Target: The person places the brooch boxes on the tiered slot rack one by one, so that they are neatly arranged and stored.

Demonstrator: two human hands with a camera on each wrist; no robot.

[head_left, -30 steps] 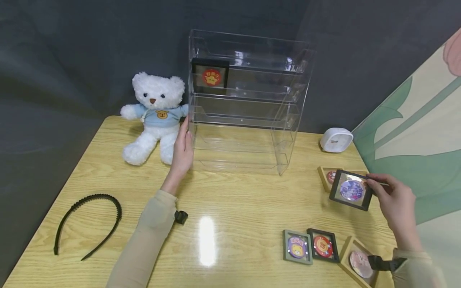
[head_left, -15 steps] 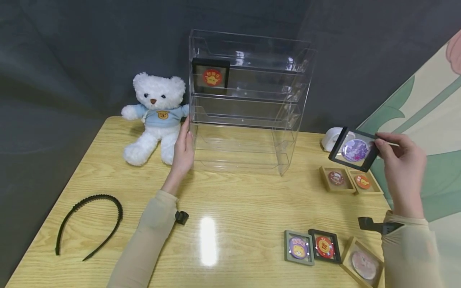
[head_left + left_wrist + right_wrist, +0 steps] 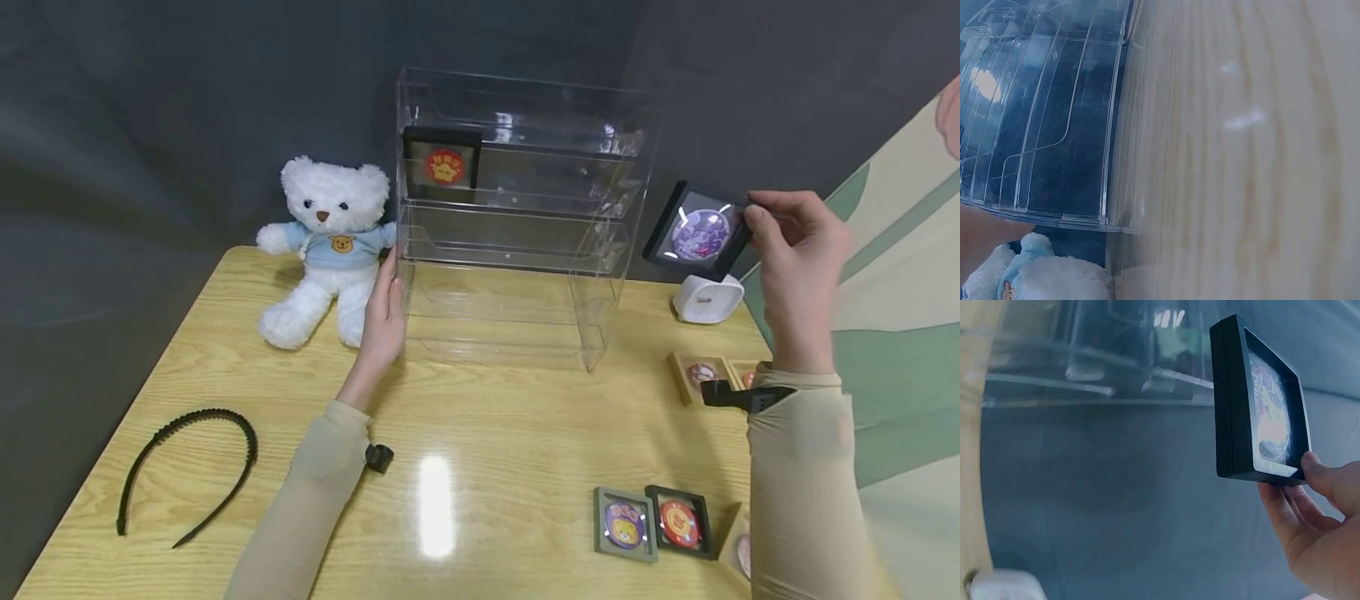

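A: We have the right hand (image 3: pixel 797 242) at the right of the head frame, grip pinching the black frame (image 3: pixel 699 232) by its right edge, thumb in front, fingers behind. It's in the air, right of the clear shelf rack (image 3: pixel 517 217), above the white clock (image 3: pixel 707 297).

B: The right wrist view agrees: black frame (image 3: pixel 1260 403) held at one lower corner only, fingertips (image 3: pixel 1319 475) on the rim. We'd call that a thin hold; a knock against the rack's side wall could twist it loose.

A: Left hand (image 3: pixel 384 321) is flat against the rack's left side, fingers straight, pressing rather than gripping. If it slips, we'd expect the rack to slide on the glossy table (image 3: pixel 480 433).

B: The teddy bear (image 3: pixel 324 246) sits just beside that hand, so a shove left would tip it.

A: One red badge frame (image 3: pixel 442 164) already stands on an upper shelf, left end. A careless entry could bump it.

B: Clear walls are hard to judge for depth, so we see that as the main risk.

A: Spare frames (image 3: pixel 651 522) lie lower right, headband (image 3: pixel 187 467) lower left, both well apart.
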